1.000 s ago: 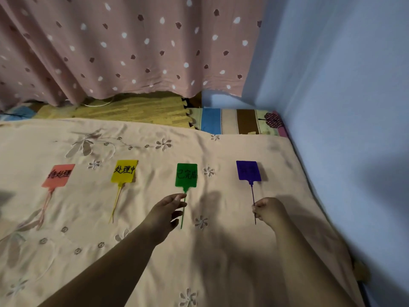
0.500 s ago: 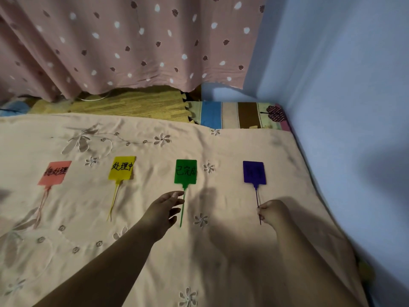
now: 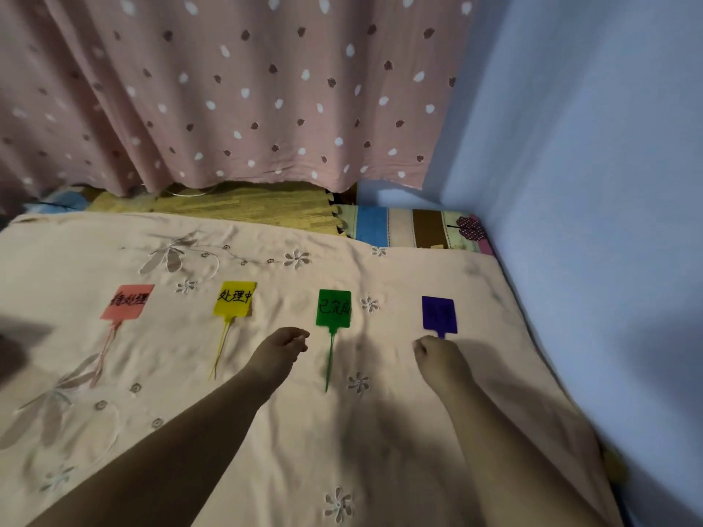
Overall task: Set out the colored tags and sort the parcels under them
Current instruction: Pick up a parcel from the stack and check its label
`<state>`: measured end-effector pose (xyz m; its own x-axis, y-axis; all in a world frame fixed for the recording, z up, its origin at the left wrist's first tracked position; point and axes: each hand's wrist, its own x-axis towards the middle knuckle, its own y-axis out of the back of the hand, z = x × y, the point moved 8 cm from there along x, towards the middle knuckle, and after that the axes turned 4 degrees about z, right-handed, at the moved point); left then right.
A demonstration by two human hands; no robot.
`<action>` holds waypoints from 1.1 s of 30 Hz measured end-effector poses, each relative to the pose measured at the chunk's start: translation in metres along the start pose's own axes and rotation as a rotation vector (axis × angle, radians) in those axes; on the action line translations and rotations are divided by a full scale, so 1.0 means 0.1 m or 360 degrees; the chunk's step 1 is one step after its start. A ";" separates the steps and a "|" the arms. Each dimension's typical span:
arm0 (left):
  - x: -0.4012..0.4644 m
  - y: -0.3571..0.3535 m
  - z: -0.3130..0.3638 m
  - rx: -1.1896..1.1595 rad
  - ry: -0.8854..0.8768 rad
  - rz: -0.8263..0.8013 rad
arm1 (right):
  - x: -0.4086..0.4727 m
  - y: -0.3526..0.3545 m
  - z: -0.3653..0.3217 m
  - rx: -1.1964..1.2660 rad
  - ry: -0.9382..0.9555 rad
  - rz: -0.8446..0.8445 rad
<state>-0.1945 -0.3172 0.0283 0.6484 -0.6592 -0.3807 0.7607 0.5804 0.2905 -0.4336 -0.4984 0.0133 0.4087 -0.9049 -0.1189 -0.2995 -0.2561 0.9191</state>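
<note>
Beyond both hands hangs a pink dotted curtain (image 3: 236, 89), with a pale blue wall (image 3: 589, 184) to the right of the right hand. Under the hands and forearms lies a peach sheet (image 3: 342, 443) embroidered with flowers; a yellow mat (image 3: 236, 205) and a striped cloth (image 3: 411, 228) show past its far edge.

Four tags lie flat on the sheet in a row just beyond the hands, heads away from the person and tails toward them. Farthest left of the left hand is the red tag (image 3: 127, 301); nearer on that side is the yellow tag (image 3: 234, 298), its tail ending level with the left wrist. The green tag (image 3: 333, 309) lies between the hands, just right of the left hand and apart from it. The purple tag (image 3: 439, 314) sits directly beyond the right hand. Red, yellow and green carry black handwriting; writing on the purple one is too dark to read.

The left hand (image 3: 279, 348) rests on the sheet with fingers curled together, tips pointing toward the green tag's stem; whether it holds anything cannot be told. The right hand (image 3: 435, 355) is a closed fist at the purple tag's stem, whose tail is hidden under it; the grip itself cannot be made out.
</note>
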 end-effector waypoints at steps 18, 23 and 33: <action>-0.70 1.83 1.91 0.1113 -0.0830 0.0583 | -0.36 1.47 -2.66 -0.0081 0.0833 0.0194; -0.90 2.39 1.93 0.1150 -0.0858 0.0636 | -0.51 1.51 -2.94 -0.0127 0.0750 0.0167; -1.30 3.80 1.24 0.1221 -0.0702 0.0679 | -1.25 1.04 -4.03 -0.0173 0.0685 0.0260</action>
<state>0.0141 -0.0698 0.2970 0.7074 -0.6763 0.2056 0.1712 0.4462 0.8784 -0.1682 -0.2753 0.2753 0.6911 -0.7011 0.1758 -0.3068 -0.0643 0.9496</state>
